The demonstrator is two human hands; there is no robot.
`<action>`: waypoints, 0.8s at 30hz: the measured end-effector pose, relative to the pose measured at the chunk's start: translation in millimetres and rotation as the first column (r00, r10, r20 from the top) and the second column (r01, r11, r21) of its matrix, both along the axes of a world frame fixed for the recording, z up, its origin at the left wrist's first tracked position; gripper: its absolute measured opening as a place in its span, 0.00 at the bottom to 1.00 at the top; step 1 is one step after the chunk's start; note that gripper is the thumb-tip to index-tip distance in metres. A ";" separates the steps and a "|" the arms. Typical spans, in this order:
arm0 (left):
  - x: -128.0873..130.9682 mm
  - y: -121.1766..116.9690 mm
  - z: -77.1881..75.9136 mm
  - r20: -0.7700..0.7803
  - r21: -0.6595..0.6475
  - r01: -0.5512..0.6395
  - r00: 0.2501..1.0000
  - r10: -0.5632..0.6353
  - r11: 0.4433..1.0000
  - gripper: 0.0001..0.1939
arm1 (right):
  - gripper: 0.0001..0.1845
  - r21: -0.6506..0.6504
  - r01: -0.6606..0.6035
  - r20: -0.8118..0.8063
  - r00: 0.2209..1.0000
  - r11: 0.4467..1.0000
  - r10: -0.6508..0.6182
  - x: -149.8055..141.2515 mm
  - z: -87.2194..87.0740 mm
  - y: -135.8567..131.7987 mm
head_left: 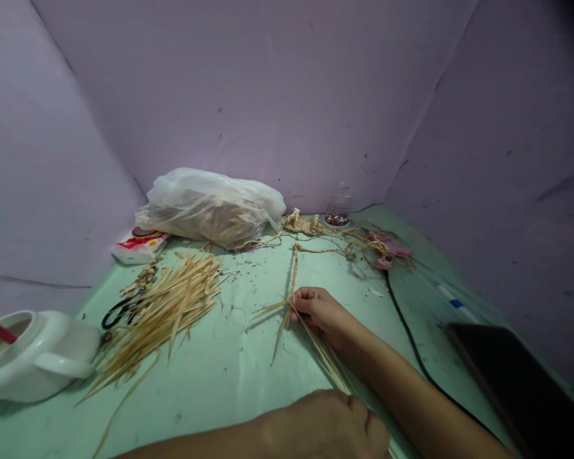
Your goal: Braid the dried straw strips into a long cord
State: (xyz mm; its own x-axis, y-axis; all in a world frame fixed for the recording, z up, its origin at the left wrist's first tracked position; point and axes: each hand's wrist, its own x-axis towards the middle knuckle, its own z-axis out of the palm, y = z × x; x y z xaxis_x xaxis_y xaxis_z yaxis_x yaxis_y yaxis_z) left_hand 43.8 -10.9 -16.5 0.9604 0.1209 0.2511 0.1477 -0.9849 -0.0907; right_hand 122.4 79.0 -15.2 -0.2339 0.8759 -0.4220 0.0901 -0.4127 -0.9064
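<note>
We pinch the straw braid (294,271), running toward twelve o'clock, in our right hand (316,311), likely to stop it unravelling where loose strands (336,377) split; whether our left hand (332,424), curled at six o'clock, grips them, we cannot tell.

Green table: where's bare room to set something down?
Widest: between the straw pile and the right hand, beyond the left forearm, lightly specked. Narrower: between right forearm and black cable. Crowded: back edge, with plastic bag, braided bundle, pink tool; left side, with white pot.
</note>
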 end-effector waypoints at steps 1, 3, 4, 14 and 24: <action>-0.1 0.1 1.2 0.018 0.011 -0.001 1.000 0.001 1.000 0.05 | 0.08 0.003 -0.001 0.004 1.000 1.000 0.001 0.1 -0.6 0.2; -2.3 3.3 7.8 0.078 0.020 -0.024 0.997 0.022 1.000 0.07 | 0.08 0.005 -0.001 0.012 1.000 1.000 0.001 0.1 -1.8 0.9; -5.3 7.4 13.6 0.114 0.004 -0.054 0.992 0.053 0.999 0.09 | 0.07 0.005 -0.002 0.014 1.000 1.000 0.002 0.1 -2.3 1.3; -83.6 107.8 63.9 0.051 -0.633 -0.591 0.612 0.789 0.500 0.08 | 0.06 0.025 -0.009 0.005 1.000 1.000 0.009 0.7 -5.7 1.2; -65.0 110.4 22.0 -0.054 -0.788 -0.466 0.704 0.708 0.402 0.07 | 0.05 0.024 0.013 -0.055 0.998 1.000 -0.011 0.2 -7.9 1.8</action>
State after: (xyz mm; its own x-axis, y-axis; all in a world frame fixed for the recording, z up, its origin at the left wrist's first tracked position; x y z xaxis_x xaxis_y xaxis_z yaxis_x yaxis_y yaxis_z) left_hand -21.2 99.5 5.5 0.4850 0.8745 0.0064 0.6114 -0.3443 0.7125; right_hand 122.6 80.7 -23.2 -0.2453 0.8887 -0.3873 0.0352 -0.3911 -0.9197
